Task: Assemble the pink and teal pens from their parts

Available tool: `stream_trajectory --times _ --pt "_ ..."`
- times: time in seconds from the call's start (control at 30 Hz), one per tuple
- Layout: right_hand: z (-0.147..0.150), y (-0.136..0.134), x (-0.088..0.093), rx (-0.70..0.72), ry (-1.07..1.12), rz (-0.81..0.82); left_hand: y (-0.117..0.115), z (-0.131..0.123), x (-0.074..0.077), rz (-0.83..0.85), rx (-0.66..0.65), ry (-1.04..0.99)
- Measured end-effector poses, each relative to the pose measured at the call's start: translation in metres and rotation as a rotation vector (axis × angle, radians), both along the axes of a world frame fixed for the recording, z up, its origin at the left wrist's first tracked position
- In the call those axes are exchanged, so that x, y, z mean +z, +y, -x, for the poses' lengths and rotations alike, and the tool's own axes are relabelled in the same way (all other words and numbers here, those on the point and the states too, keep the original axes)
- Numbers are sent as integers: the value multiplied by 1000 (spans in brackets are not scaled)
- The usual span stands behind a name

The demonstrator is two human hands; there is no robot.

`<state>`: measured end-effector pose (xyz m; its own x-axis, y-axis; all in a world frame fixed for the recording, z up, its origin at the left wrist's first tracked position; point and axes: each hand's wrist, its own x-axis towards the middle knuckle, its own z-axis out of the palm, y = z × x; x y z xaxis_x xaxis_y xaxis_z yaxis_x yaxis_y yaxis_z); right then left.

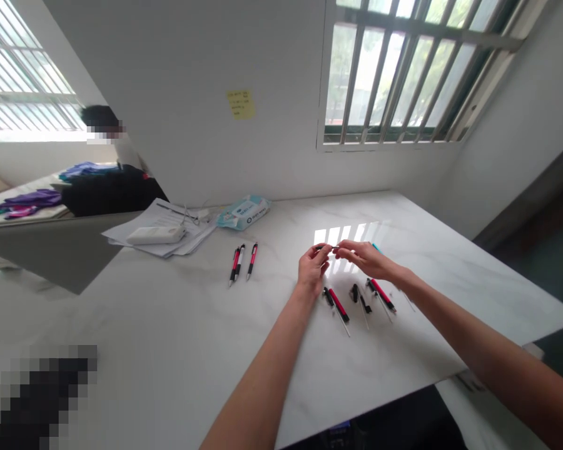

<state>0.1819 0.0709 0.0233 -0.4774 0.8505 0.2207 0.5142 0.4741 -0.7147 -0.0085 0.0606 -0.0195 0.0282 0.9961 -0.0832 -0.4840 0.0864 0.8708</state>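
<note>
My left hand point(313, 267) is closed around a small dark pen part point(323, 247), held above the marble-patterned table point(272, 337). The fingertips of my right hand point(363, 257) pinch at the right end of this part; its exact shape is mostly hidden by fingers. On the table just below lie taken-apart pens: a red barrel point(338, 304) with a thin white refill point(342, 325), black pen pieces point(355, 292), and another red barrel point(382, 294). A small teal item point(376, 248) peeks out behind my right hand.
Left of my hands lie whole pens: a red one point(252, 261), a silver one point(239, 262) and another red one point(234, 267). Behind them are a wipes pack point(244, 212), papers point(194, 242) and a white device point(156, 235). A person point(117, 150) is beyond the partition.
</note>
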Motion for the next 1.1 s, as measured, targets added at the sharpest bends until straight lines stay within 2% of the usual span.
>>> stream_trajectory --times 0.13,0.23,0.37,0.47,0.7,0.87,1.1 --pt "-49 16 21 -75 -253 -179 8 5 -5 2 31 15" --pt "-76 26 28 -22 -463 -120 10 3 -8 12 45 30" --pt "-82 31 22 80 -673 21 11 -1 -6 53 68 28" --pt "-78 34 13 109 -699 62 9 -3 -3 74 62 -4" --pt "-85 45 0 152 -703 12 2 -8 -3 75 7 -2" --pt "-92 46 -2 129 -667 -17 2 -9 -6 91 -7 11" --pt "-95 46 -3 95 -662 23 4 -7 -5 96 -11 49"
